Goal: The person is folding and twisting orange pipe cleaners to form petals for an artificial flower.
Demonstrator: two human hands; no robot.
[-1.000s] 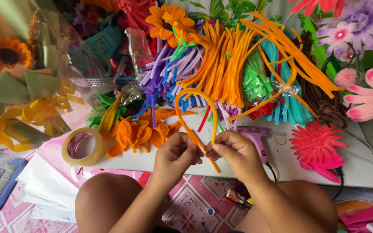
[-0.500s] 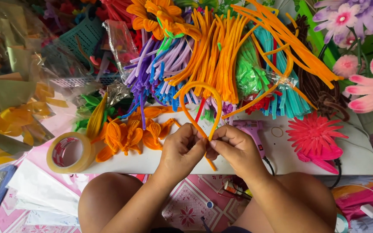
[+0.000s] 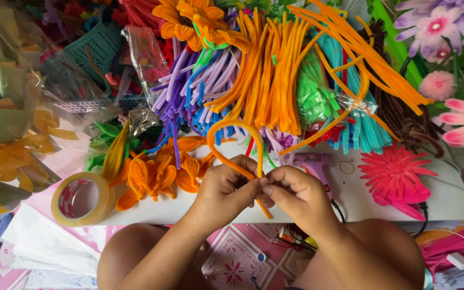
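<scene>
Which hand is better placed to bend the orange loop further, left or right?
Probably the left hand: the orange pipe cleaner arches up from its fingers, on its side. The right hand pinches the stem ends where the hands meet, so it can steady them.

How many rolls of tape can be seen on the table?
1. The tape roll lies flat at the table's left edge, left of the orange petals and apart from the left hand. Others may be hidden under the piles.
</scene>
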